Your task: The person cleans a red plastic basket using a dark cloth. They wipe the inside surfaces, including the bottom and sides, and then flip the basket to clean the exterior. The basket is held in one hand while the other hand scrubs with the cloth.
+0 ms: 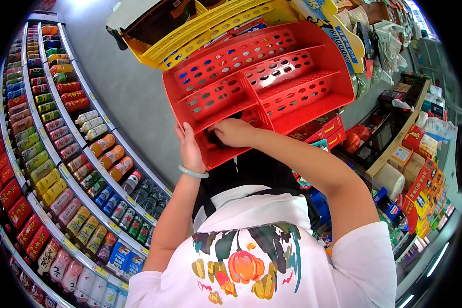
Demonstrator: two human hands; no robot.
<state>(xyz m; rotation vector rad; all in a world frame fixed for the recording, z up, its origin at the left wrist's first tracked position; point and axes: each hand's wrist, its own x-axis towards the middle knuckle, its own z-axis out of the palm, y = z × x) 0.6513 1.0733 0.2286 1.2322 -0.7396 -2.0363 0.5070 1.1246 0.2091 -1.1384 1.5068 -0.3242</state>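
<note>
In front of me is a red plastic display rack [296, 82], its stepped compartments backed by walls with oval holes. My left hand [190, 148], with a pale bangle at the wrist, grips the rack's near left side wall, fingers on the outside and thumb over the edge. Inside the lower left compartment is my right hand [231, 133], its fingers curled around a dark, soft-looking item [213, 139], perhaps a cloth. The hand and forearm hide most of that item and part of the compartment floor.
A yellow rack [211, 36] stands just behind the red one. Shelves of bottles and cans [80, 154] line the left, beside a grey floor [119, 77]. To the right are red boxes [327, 133] and a counter edge [398, 133] with packaged goods.
</note>
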